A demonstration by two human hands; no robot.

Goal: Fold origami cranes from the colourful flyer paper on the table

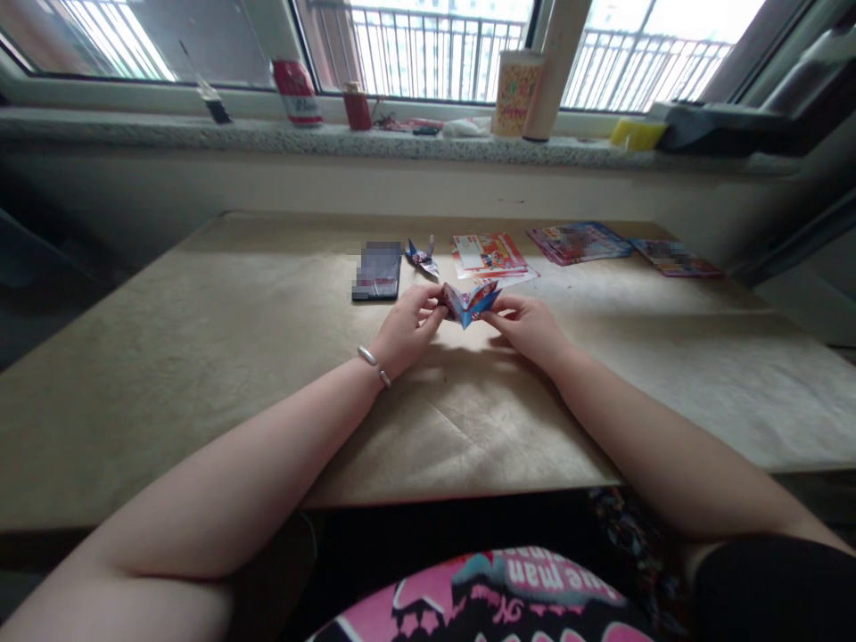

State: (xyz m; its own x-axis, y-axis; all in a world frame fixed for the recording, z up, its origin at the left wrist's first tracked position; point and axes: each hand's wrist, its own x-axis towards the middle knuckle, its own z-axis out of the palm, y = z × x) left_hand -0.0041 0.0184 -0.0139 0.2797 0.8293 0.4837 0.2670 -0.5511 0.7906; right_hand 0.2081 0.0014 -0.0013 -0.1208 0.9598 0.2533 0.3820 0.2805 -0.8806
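Observation:
Just above the table, a folded paper figure [470,305] in blue, red and white is pinched between my two hands, its pointed flaps spread upward. My left hand [411,325] grips its left side between thumb and fingers; a silver bangle circles that wrist. On the opposite side, my right hand [528,325] pinches the lower right edge. Behind them lies a second paper figure, an origami crane [423,257], with pointed ends sticking up. A dark phone [378,271] lies flat left of the crane.
Printed paper sheets [491,255] lie behind my hands, with a stack of colourful cards [579,242] and another stack [675,258] farther right. The windowsill [401,145] holds a red can [297,93], a red bottle [357,107], a patterned cup [516,93] and a yellow item [637,135].

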